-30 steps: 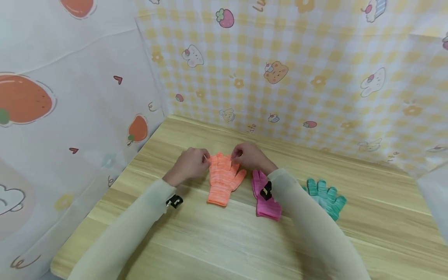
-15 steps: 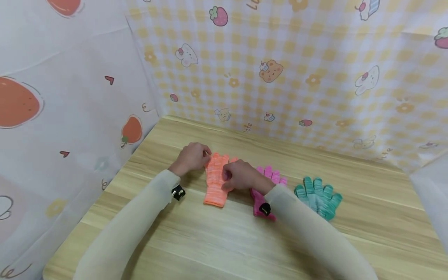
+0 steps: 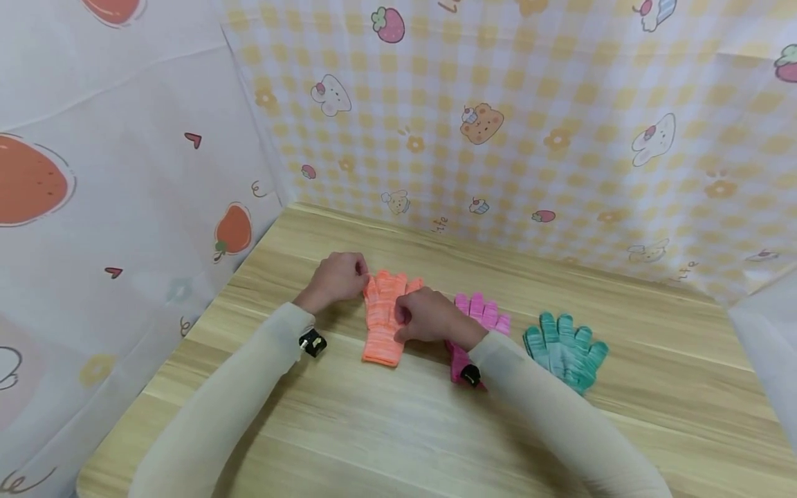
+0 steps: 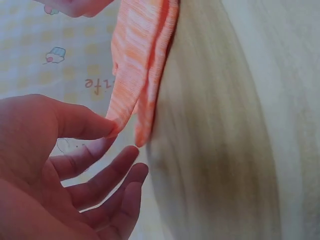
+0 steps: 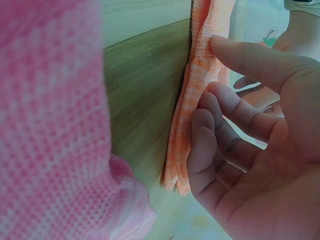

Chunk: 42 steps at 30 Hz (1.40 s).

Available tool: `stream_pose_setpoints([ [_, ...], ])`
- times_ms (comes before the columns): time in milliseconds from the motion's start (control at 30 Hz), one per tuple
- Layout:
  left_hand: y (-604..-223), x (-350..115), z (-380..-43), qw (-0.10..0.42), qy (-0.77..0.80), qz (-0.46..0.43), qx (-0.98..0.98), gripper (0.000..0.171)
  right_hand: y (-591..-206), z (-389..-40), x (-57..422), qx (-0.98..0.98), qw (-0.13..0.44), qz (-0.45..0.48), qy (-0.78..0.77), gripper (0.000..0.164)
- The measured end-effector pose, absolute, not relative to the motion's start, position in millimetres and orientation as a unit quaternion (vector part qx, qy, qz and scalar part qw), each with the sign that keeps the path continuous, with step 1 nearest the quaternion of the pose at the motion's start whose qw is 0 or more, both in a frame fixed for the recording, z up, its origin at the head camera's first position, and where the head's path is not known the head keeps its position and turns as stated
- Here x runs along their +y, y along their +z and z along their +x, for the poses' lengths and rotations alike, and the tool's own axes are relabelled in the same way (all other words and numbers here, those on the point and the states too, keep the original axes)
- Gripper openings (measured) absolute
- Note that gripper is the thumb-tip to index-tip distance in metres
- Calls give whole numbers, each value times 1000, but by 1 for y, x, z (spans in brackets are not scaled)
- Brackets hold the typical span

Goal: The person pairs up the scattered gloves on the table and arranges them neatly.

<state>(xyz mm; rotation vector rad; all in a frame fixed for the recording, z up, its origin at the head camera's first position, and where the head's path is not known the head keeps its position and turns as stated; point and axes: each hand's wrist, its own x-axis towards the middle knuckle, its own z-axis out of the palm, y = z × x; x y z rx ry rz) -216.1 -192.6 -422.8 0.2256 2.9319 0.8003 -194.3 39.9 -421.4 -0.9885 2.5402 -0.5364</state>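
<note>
An orange knitted glove (image 3: pixel 381 315) lies on the wooden table with its fingers toward the back wall and its cuff toward me. My left hand (image 3: pixel 336 280) is at its upper left; in the left wrist view thumb and index finger pinch the tip of one glove finger (image 4: pixel 127 90), the other fingers loosely bent. My right hand (image 3: pixel 429 316) is at the glove's right side. The right wrist view has its thumb and relaxed fingertips touching the orange fabric (image 5: pixel 197 75), thumb apart from the fingers. That hand hides part of the glove's right edge.
A pink glove (image 3: pixel 481 309) lies right of the orange one, partly covered by my right forearm. Farther right is a green glove (image 3: pixel 563 353) with spread fingers. Yellow checked cloth (image 3: pixel 436 173) hangs behind the table (image 3: pixel 386 429), and white printed cloth (image 3: pixel 149 187) hangs at the left.
My right hand has come down from the orange glove's fingertips to its right side, uncovering the pink glove's fingers. My left hand has stayed at the upper left, shifting slightly left lately.
</note>
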Motion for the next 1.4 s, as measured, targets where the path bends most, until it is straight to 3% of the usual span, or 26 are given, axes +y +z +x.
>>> stream_pose_setpoints([
  [600, -441, -200, -234, 52, 270, 84, 958, 10, -422, -171, 39, 859, 155, -441, -208, 32],
  [900, -435, -195, -227, 52, 250, 80, 964, 10, -430, -159, 37, 845, 137, -480, -193, 15],
  [1233, -432, -198, -224, 34, 296, 84, 951, 11, -439, -157, 37, 843, 134, -481, -200, 20],
  [1400, -464, -211, -243, 55, 328, 100, 938, 14, -440, -157, 40, 840, 128, -482, -214, 19],
])
